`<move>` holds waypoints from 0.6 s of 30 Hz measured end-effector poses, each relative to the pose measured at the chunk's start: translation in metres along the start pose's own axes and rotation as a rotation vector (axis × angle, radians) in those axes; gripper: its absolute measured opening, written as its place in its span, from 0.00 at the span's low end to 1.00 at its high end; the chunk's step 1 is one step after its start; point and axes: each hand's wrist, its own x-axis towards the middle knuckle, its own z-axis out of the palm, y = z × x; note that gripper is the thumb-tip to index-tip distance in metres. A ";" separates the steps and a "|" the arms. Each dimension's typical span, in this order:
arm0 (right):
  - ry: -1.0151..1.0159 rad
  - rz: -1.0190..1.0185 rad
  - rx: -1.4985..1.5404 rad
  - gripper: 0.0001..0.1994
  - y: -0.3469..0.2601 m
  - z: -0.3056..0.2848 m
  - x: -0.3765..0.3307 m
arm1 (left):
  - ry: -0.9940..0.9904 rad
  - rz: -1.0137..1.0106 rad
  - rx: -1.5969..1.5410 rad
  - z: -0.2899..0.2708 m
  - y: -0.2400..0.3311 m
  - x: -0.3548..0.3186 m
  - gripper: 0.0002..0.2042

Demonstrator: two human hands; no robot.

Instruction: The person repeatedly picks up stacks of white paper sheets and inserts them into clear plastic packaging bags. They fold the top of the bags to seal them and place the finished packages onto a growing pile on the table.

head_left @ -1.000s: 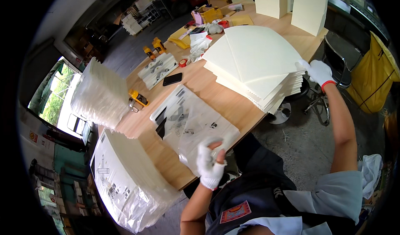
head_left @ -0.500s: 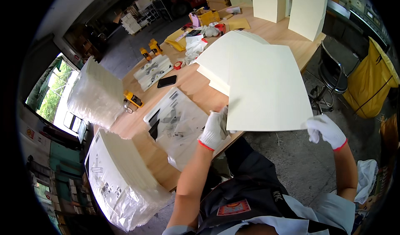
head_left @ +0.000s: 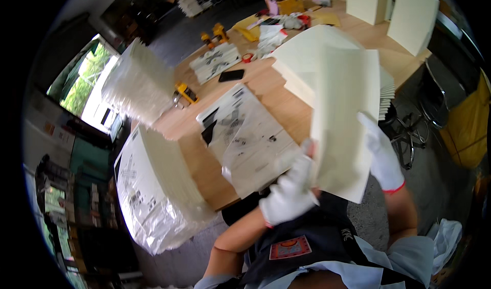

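A cream sheet of stiff paper (head_left: 340, 135) is raised in front of me, bowed lengthwise with its long edges upright. My left hand (head_left: 290, 193), in a white knit glove, is closed on its lower left edge; the fingers are partly blurred. At the right edge my right hand (head_left: 382, 153), also gloved, lies against the sheet with its fingers stretched out, one fingertip over the front face. Behind the raised sheet, a stack of similar cream sheets (head_left: 302, 58) lies fanned on the table. Printed clear plastic bags (head_left: 250, 140) lie flat to the left of my left hand.
Two tall plastic-wrapped stacks, one upright (head_left: 135, 84) and one nearer (head_left: 158, 186), stand along the left. A black phone (head_left: 231, 75), a yellow bottle (head_left: 186, 92) and red tape (head_left: 247, 57) lie on the wooden table (head_left: 197, 174). Folded cream boards (head_left: 413, 17) stand far right; a chair (head_left: 409, 130) is beyond the edge.
The flat sheet has been tilted up and bowed, its sides drawn closer together. My left hand has moved right and down; my right hand has moved slightly left, its fingers now extended along the sheet.
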 end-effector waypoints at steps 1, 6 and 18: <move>-0.029 -0.086 -0.113 0.37 0.013 0.015 -0.001 | -0.011 0.035 0.020 0.013 0.014 -0.005 0.41; 0.095 0.031 -0.356 0.20 0.047 0.049 -0.015 | -0.017 -0.012 0.244 0.048 0.015 -0.023 0.37; -0.671 -0.451 -1.451 0.11 0.053 0.030 -0.037 | 0.554 -0.501 0.320 -0.065 -0.121 -0.062 0.20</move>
